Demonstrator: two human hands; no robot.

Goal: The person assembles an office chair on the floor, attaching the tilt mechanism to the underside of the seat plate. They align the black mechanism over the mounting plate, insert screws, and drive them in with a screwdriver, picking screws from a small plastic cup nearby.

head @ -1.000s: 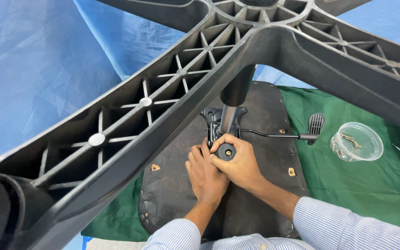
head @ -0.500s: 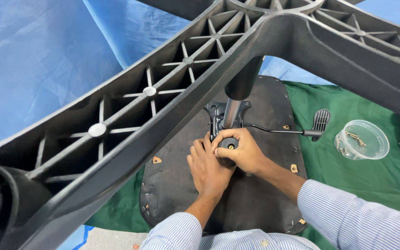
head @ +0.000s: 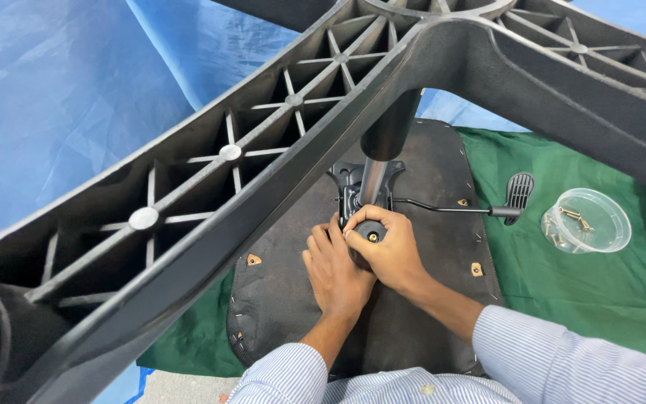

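The right hand (head: 386, 251) has its grip curled shut around the round black knob (head: 371, 236) at the edge of the metal mechanism plate (head: 353, 183), which sits on the upturned seat underside (head: 420, 314). The left hand (head: 336, 273) lies flat just beside it at eight o'clock, fingers pressed together, pinching nothing. From the knob the chrome column (head: 374, 183) runs up toward twelve o'clock; the lever (head: 450, 209) reaches out toward three.
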